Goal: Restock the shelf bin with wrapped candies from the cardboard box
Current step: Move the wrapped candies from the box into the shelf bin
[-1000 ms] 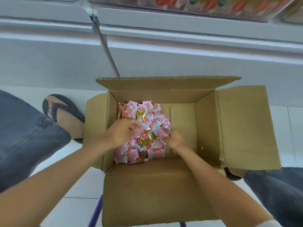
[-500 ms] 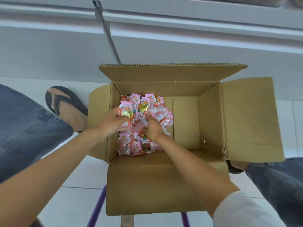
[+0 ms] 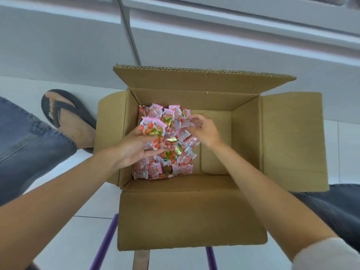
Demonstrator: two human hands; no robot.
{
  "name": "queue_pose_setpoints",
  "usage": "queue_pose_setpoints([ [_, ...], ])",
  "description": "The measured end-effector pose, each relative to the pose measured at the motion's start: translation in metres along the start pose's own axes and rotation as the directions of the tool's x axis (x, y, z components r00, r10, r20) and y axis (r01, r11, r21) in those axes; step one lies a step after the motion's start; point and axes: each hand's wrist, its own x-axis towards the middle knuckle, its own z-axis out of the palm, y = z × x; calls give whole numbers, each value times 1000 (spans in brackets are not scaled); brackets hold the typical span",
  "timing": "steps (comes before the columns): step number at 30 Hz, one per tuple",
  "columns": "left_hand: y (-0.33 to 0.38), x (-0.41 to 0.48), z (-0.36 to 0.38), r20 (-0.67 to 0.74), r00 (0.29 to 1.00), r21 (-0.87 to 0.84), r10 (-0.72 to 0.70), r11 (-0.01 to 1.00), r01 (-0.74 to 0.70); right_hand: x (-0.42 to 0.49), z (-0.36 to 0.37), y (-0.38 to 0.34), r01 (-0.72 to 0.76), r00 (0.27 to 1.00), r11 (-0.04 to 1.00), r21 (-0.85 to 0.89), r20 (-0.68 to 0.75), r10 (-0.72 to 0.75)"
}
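Cardboard box [image 3: 185, 221] over white tiles [image 3: 64, 240], left hand [image 3: 134, 151] gripping wrapped candies [image 3: 153, 128], right hand [image 3: 204, 131] pinching one

White tiled floor [image 3: 78, 250], as I view it: a dark sandal [image 3: 78, 110] with a foot stands on it, left of the cardboard box [image 3: 191, 221]; purple tubes [image 3: 105, 244] show beneath the box.
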Motion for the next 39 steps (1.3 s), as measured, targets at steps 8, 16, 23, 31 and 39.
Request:
queue_pose_setpoints([
  [8,0,2,-12,12,1000,72,25,997,-26,71,92,32,-193,960,971,-139,-230,158],
  [16,3,9,0,-47,991,140,122,984,-114,25,55,10,147,948,987,62,-293,-123],
  [23,6,4,15,108,991,184,85,977,-104,-38,21,-48,124,992,937,327,-50,-114],
  [31,23,-22,30,197,977,150,76,983,-106,-51,-11,-73,-18,982,927,375,183,-55],
  [39,29,-15,22,71,987,68,145,986,-150,-46,6,-65,108,992,946,306,-99,-81],
])
